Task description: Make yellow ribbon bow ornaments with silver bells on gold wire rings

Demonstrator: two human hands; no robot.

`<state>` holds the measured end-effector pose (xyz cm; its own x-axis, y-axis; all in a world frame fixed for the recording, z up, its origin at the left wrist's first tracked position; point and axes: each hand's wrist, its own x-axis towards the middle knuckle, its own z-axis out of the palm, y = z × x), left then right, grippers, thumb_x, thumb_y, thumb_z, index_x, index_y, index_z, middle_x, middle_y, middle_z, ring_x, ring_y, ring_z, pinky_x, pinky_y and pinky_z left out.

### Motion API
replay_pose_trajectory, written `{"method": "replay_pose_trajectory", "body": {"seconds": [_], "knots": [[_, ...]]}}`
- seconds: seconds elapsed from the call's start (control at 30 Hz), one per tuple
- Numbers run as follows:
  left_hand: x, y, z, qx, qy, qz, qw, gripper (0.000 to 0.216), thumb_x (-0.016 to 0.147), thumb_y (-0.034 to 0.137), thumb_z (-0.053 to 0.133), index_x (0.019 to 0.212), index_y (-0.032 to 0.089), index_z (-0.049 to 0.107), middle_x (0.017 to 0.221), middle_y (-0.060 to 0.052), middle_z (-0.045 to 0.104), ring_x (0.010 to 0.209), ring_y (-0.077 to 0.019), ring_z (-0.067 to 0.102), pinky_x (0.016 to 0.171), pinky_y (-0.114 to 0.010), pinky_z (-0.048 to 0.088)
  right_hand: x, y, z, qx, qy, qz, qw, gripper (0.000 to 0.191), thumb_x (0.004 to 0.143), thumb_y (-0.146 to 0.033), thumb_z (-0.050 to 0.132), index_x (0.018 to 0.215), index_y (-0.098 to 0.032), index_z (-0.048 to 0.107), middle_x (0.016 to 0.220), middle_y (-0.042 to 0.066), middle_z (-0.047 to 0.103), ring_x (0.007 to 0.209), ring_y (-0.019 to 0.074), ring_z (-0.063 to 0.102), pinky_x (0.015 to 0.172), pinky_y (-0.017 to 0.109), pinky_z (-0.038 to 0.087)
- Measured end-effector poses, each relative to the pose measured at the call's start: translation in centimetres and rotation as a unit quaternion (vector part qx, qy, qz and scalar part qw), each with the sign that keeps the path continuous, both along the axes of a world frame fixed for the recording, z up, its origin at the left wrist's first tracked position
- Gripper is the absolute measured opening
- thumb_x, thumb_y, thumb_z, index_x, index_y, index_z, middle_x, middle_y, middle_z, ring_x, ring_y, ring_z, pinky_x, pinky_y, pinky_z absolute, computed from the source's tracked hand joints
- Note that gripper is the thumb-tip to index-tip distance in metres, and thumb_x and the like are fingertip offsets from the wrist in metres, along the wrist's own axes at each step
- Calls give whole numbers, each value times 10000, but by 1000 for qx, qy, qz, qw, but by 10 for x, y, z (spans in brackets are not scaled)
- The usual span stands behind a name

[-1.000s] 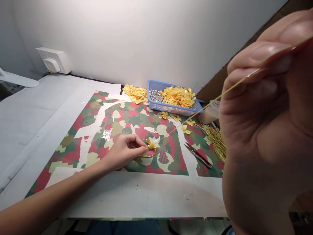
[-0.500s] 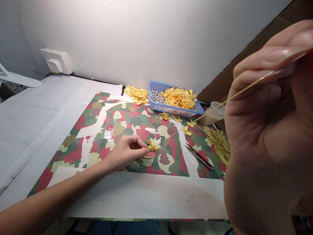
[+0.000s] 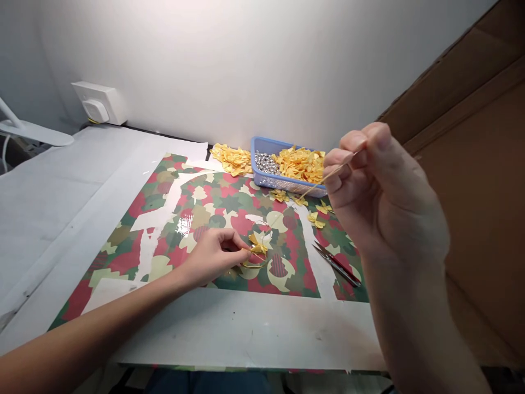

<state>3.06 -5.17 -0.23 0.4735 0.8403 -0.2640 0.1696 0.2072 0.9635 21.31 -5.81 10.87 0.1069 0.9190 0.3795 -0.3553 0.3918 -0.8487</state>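
Small yellow ribbon bow is lying mid patterned mat, L hand pinching it down. From it, gold cord is running up-right to R hand, raised, fingertips clamping cord's end. Snips lying btwn.

Bare left hand, right hand (blue trousers).

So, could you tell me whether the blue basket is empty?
Not empty: the blue basket holds a heap of yellow bows and silver beads.
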Motion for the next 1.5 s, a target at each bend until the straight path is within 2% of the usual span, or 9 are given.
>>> {"method": "replay_pose_trajectory", "body": {"seconds": [0.23,0.37,0.47,0.57,0.83,1.0,1.2,1.37,1.5], "knots": [[1,1,0,21,35,-1,999,164,651,285,669,649,143,588,725,-96,724,637,-160,645,513,-227,436,29,4,0,-3,25,-15,1000,262,558,-224,897,627,-247,645,638,-80,498,587,23,538,619,85,520],[1,0,-2,33,45,5,998,161,649,289,656,646,140,594,669,-68,689,601,-138,610,503,-220,423,39,-8,2,-18,13,11,1000,203,678,-208,838,683,-254,640,654,-81,500,611,13,532,677,64,515],[1,-1,-4,44,49,10,998,156,649,289,647,644,143,591,665,-66,684,600,-142,610,498,-222,416,38,-19,2,-71,-20,3,997,143,832,-251,700,712,-291,634,701,-51,529,632,63,537,724,180,555],[1,0,-4,53,54,22,997,155,644,288,640,638,144,584,671,-72,682,610,-153,617,508,-231,427,35,-33,4,-137,-17,-8,990,116,786,-282,739,748,-306,631,753,-25,552,639,106,525,737,282,580],[0,1,2,63,64,51,995,150,643,272,645,597,155,564,644,-52,650,610,-142,600,510,-226,421,38,-66,-2,-193,44,-47,979,257,651,-219,836,727,-279,598,675,-13,455,519,102,430,402,126,532],[-1,2,3,53,55,40,996,161,643,286,666,614,149,587,655,-55,659,622,-142,608,528,-227,443,20,-56,-7,-150,-27,-59,987,185,702,-299,803,661,-248,630,648,-12,500,546,90,502,452,163,526],[-1,1,7,29,34,27,999,180,657,306,682,633,148,600,689,-63,677,651,-160,639,548,-242,496,-4,-19,-46,-86,-230,-29,969,74,735,-236,737,684,-228,685,626,-33,633,549,96,592,558,231,546],[-1,1,9,9,21,26,999,155,663,275,687,640,140,613,695,-64,684,661,-161,646,555,-239,498,-6,-9,-91,-106,-298,44,948,64,731,-271,743,730,-215,713,714,2,702,601,135,640,562,269,561],[-2,2,9,-2,18,20,1000,171,677,294,686,657,135,626,705,-63,683,648,-151,638,559,-239,490,0,-11,-106,-81,-350,54,932,21,756,-221,717,738,-227,724,727,3,715,638,146,657,593,271,566]]}}
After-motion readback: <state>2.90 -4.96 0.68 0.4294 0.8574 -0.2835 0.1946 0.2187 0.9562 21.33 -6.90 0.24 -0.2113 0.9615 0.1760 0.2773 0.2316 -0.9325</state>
